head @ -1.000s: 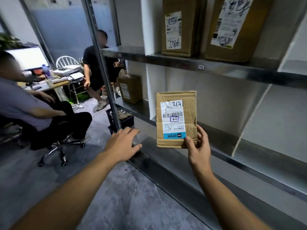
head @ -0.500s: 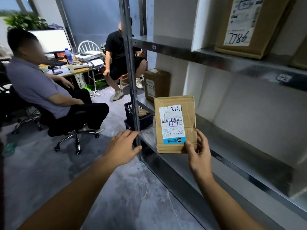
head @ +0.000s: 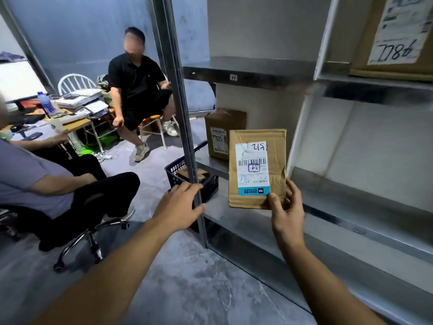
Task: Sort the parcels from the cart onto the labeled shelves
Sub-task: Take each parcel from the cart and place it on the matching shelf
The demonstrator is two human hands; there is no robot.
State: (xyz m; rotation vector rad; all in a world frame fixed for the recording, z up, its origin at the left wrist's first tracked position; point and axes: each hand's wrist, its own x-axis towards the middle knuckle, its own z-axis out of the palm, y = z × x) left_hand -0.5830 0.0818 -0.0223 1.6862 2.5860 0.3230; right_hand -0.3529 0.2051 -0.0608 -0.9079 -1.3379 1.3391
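Hovering beside the shelf post (head: 180,113), the left hand (head: 178,207) is loose-fingered, holding nothing; the flat brown parcel (head: 257,170) stands upright in midair, its lower right corner pinched by the right hand (head: 287,213), before the middle shelf (head: 365,214).

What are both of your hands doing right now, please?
Left hand: open, holding nothing.
Right hand: holding the brown parcel by its lower corner.

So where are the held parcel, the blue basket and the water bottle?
held parcel (head: 251,168): head view, on its white label.
blue basket (head: 173,174): head view, on its left wall.
water bottle (head: 46,105): head view, on its body.
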